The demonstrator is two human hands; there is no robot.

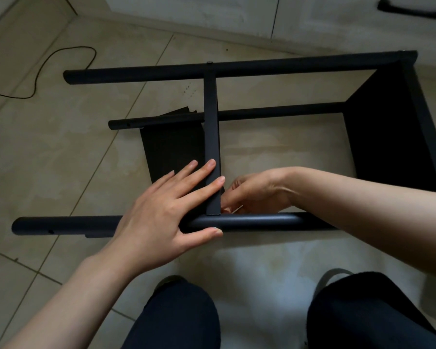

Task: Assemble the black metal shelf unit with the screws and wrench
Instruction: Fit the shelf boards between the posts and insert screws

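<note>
Now shelf unit [212, 137] on side; left hand [161, 212] flat, thumb under tube; right hand [252, 192] pinching something small.

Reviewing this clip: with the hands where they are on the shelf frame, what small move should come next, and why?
Probably keep the left hand bracing the shelf panel against the near post while the right hand seats whatever it pinches at that joint. The right fingers curl just behind the joint; the item itself is too small to identify.
</note>
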